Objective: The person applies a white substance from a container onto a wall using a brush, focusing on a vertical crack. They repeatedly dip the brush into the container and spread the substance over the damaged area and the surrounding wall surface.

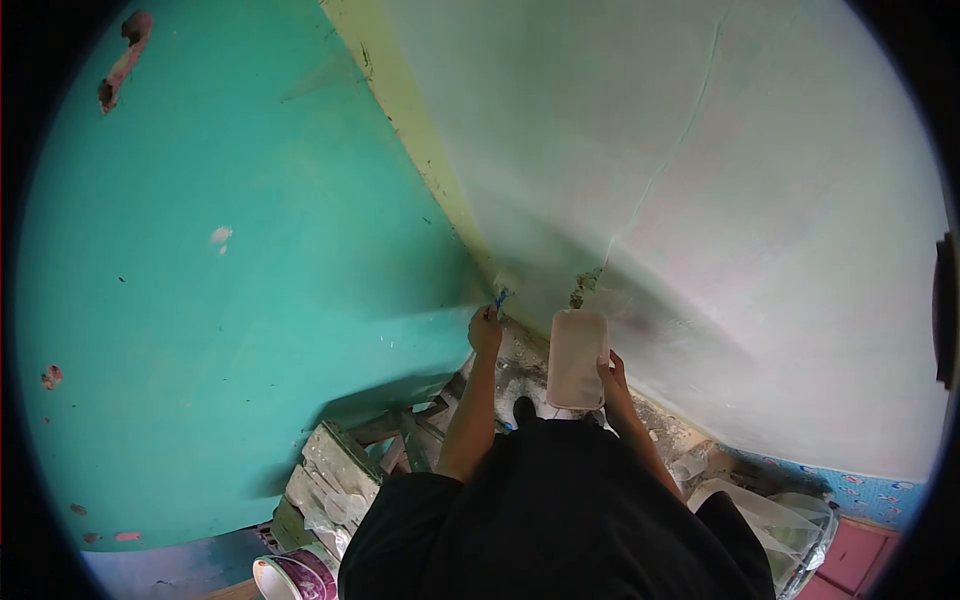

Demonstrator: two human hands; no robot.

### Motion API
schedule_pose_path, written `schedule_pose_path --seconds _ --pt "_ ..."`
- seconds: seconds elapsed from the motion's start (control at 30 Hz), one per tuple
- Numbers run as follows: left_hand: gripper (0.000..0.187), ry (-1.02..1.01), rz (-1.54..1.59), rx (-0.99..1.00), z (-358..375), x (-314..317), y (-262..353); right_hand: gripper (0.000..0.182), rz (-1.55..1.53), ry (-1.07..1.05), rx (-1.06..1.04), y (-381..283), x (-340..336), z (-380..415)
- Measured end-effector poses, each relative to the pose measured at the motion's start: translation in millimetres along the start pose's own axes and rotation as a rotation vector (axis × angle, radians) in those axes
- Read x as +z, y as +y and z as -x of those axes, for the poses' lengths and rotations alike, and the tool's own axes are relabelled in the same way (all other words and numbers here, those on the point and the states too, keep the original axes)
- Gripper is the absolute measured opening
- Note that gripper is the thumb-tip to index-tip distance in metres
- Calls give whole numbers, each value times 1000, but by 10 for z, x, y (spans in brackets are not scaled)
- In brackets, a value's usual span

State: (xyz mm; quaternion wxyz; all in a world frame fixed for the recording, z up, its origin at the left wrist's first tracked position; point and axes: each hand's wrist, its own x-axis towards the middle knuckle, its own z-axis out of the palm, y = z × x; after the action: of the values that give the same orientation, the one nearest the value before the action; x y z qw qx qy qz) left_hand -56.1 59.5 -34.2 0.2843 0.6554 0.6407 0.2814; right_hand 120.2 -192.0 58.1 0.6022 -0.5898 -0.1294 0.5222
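A person in a dark top stands at the inside corner of a room, seen from above by a head-worn camera. The left hand (486,328) is raised to the corner seam, fingers closed around a small tool with a blue tip (500,297), too small in the frame to identify further; its tip sits against the seam where the teal wall (230,300) meets the pale wall (760,220). The right hand (611,373) grips the lower right edge of a flat, whitish rectangular tray (577,358), holding it upright just beside the pale wall, a little to the right of the tool.

A yellowish strip (420,130) runs down the corner between the two walls. Just above the tray, a rough, dark patch of broken plaster (583,287) marks the pale wall, and a thin crack (665,170) climbs from it toward the top of the frame. The teal wall carries several chipped spots showing reddish material beneath, the largest one (122,62) near the upper left.

Below the arms, a paint-spattered wooden trestle (345,470) stands against the teal wall. A round container with a purple patterned side (297,578) sits at the bottom edge, and crumpled clear plastic sheeting (780,525) lies to the lower right, near a strip of blue patterned wall covering (870,495).
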Motion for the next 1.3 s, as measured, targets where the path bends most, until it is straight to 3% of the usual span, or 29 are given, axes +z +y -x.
schedule_pose_path --seconds 0.13,0.33,0.43,0.5,0.53,0.63,0.73,0.9,1.0,1.2,1.3 --pt "29 -61 -208 -86 -76 -14 151 69 -1 -7 -7 16 20 -17" --pt "30 79 -111 106 -165 -933 1269 69 -30 -13 25 41 23 40" --pt "33 132 117 226 -114 -1479 1568 69 -38 -16 34 -26 60 68" --pt "35 96 452 255 -80 -1699 1765 70 -41 -10 39 -71 91 95" --pt "36 75 620 264 -72 -1739 1792 70 -45 -11 49 -101 114 113" --pt "33 75 634 299 -133 -1581 1707 70 -53 -15 57 -97 154 143" --pt "33 139 565 388 -301 -814 957 69 -59 -30 2 -59 158 49" --pt "27 96 60 236 -49 -224 117 64 -20 -1 -28 -20 139 70" --pt "25 34 -4 202 62 -223 -95 66 -40 1 -30 65 112 16" --pt "30 -305 308 72 469 -1324 893 71 9 15 -89 342 38 -205" --pt "33 -365 392 85 608 -1717 1323 69 -29 -12 -62 52 217 -56"
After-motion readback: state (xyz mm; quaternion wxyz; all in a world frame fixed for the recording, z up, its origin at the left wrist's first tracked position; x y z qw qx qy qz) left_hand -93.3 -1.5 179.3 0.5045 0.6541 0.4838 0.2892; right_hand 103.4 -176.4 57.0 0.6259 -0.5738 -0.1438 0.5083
